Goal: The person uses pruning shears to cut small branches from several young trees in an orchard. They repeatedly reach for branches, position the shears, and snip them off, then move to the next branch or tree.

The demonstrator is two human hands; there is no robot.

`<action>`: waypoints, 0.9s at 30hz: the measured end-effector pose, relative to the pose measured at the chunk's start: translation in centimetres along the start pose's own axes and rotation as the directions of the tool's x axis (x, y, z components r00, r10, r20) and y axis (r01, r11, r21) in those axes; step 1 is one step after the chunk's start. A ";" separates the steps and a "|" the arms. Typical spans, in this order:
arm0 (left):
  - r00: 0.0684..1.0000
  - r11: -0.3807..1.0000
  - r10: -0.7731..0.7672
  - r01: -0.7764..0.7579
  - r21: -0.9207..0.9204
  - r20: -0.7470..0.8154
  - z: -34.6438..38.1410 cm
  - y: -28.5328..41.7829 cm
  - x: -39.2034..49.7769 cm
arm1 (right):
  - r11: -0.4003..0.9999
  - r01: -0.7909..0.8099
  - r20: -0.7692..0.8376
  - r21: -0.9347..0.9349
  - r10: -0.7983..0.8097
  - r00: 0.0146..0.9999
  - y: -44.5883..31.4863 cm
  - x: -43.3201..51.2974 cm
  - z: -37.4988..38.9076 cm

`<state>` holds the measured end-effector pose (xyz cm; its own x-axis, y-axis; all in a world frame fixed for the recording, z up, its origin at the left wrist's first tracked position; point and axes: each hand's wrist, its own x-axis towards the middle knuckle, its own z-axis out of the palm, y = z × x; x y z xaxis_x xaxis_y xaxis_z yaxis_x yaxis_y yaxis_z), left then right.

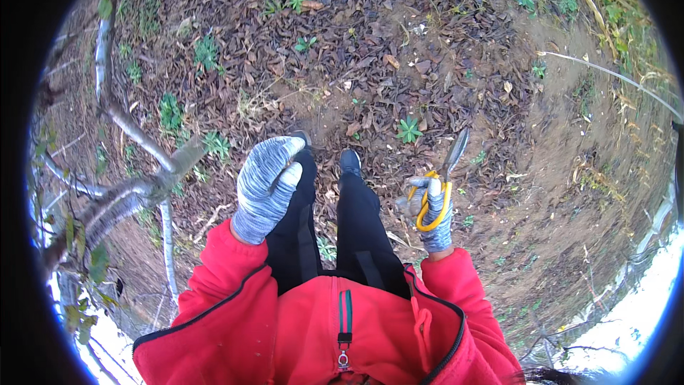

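Note:
My right hand [435,208], in a grey knitted glove with pale fingertips, holds a pair of scissors [441,192] with yellow handles. The blades are together and point away from me over the leaf litter. My left hand [267,187] wears a matching glove and is raised above my left leg, fingers curled towards the thumb. Nothing shows in it, though the inside of its palm is hidden. The nearest thing to its left is a thick tree branch [144,192]. Both red fleece sleeves reach to the wrists.
Bare grey branches [104,53] spread along the left side, some with a few leaves. Dry brown leaves [331,64] and small green plants [409,130] cover the soil underfoot. A thin pale stem [614,73] arches in at the right, near yellowing plants [620,0].

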<state>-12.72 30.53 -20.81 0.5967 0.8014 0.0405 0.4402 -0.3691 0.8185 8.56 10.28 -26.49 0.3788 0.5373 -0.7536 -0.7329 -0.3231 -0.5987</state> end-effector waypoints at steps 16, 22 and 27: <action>0.972 0.995 0.007 0.017 -0.099 0.235 5.7 -4.4 20.4 | 0.993 0.107 -0.184 0.049 -0.097 0.978 -11.2 12.2 3.5; 0.987 0.983 -0.036 0.063 -0.170 0.160 3.9 -3.3 29.4 | 0.972 0.207 -0.209 0.115 -0.180 0.961 -18.9 15.0 6.3; 0.990 0.979 -0.003 0.031 -0.203 0.139 3.0 -1.4 35.1 | 0.948 0.312 -0.180 0.070 -0.295 0.938 -24.7 15.9 8.0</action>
<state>9.63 57.78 -22.24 0.6831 0.7291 -0.0419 0.3131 -0.2407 0.9187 28.14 33.06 -21.51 0.6733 0.4597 -0.5790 -0.6161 -0.0840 -0.7832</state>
